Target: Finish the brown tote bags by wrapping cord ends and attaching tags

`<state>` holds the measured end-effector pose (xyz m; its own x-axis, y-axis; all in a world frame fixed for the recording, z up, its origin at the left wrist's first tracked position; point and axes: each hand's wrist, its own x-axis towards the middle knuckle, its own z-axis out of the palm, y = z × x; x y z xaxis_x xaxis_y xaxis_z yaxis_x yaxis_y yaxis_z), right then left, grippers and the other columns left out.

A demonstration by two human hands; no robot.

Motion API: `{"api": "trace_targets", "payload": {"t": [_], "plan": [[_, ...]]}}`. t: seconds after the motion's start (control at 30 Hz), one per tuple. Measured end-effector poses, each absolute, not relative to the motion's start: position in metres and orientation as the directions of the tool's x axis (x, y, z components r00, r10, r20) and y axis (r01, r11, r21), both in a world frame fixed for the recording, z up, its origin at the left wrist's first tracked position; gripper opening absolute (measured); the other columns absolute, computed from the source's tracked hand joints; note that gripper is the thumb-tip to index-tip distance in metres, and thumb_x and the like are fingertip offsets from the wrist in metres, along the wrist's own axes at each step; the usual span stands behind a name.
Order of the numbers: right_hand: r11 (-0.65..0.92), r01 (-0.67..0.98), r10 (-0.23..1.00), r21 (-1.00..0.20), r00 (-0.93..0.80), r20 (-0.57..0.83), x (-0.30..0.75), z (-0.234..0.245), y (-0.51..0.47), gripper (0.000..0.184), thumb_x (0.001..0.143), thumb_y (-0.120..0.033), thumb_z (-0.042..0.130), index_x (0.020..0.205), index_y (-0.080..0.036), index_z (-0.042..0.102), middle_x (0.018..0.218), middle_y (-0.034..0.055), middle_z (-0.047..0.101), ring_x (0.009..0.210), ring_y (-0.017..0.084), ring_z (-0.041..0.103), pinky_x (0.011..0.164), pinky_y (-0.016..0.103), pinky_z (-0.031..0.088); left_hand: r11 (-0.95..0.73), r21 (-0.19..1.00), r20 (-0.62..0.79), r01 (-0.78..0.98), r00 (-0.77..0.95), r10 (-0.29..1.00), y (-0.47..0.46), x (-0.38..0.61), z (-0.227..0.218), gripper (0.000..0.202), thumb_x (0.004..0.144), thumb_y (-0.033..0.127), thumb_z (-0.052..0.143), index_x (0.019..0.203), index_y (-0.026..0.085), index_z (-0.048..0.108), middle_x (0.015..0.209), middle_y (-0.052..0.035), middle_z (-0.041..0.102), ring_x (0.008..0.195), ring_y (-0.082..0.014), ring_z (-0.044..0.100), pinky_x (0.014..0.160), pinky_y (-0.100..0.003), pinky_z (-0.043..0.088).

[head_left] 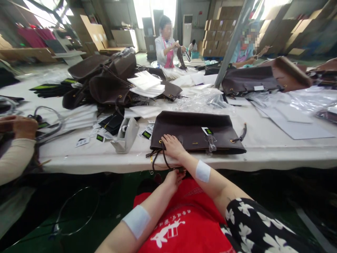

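A dark brown handbag [195,131] lies flat on the white table [276,154] in front of me, with a small tag and a clear plastic sleeve [209,135] on top. My right hand [172,146] rests on the bag's near left corner, fingers curled over the strap by a brass eyelet. Below the table edge my left hand [175,176] is closed on the dark strap loop [158,160] that hangs down.
A grey tape dispenser [126,135] stands left of the bag among loose tags. More brown bags [105,80] and white paper are piled behind. Another person's hand [23,126] works at the far left; two people sit at the back. Clear plastic sheets lie right.
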<state>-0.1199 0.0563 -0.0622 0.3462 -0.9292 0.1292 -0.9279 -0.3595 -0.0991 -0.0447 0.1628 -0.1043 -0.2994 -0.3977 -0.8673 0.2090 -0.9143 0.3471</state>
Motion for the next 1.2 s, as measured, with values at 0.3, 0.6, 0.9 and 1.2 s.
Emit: {"api": "trace_targets", "payload": {"t": [0.3,0.6,0.9,1.2], "plan": [[-0.358,-0.928,-0.929,-0.1,0.344,0.135,-0.12,-0.064,0.056,0.069,0.083,-0.043,0.059,0.139,-0.009,0.04,0.145,0.0189,0.04,0.134,0.03,0.036,0.109,0.044,0.028,-0.898,0.347,-0.879,0.271,-0.24,-0.412,0.188,0.03,-0.085,0.019,0.07,0.011,0.044,0.084,0.01,0.057,0.055,-0.0033,0.057,0.047,-0.0132,0.055,0.052,-0.025,0.048],[-0.34,-0.935,-0.932,-0.101,0.32,0.17,-0.119,-0.063,0.053,0.07,0.083,-0.052,0.059,0.135,-0.008,0.046,0.142,0.0189,0.045,0.131,0.032,0.04,0.108,0.045,0.032,-0.665,0.744,-0.619,-0.063,-0.44,-0.651,0.196,0.075,-0.007,0.048,0.08,0.059,0.05,0.064,0.015,0.057,0.036,0.0047,0.043,0.028,-0.007,0.036,0.036,-0.02,0.023],[-0.379,-0.916,-0.92,-0.135,0.356,0.167,-0.136,-0.063,0.053,0.071,0.081,-0.058,0.059,0.135,-0.014,0.048,0.142,0.0139,0.047,0.132,0.028,0.04,0.109,0.043,0.031,-0.436,0.771,-0.617,-0.465,-0.375,-0.692,0.222,0.107,-0.026,0.049,0.084,0.065,0.037,0.07,0.021,0.052,0.042,0.0034,0.048,0.033,-0.0115,0.041,0.04,-0.023,0.028],[-0.34,-0.934,-0.933,-0.108,0.32,0.164,-0.126,-0.073,0.059,0.073,0.081,-0.058,0.059,0.137,-0.013,0.045,0.145,0.0146,0.043,0.134,0.03,0.037,0.11,0.046,0.028,-0.456,0.803,-0.578,-0.385,-0.316,-0.752,0.231,0.099,-0.113,0.025,0.081,0.048,0.055,0.078,0.024,0.06,0.059,-0.0036,0.059,0.071,-0.0274,0.061,0.071,-0.035,0.042]]}}
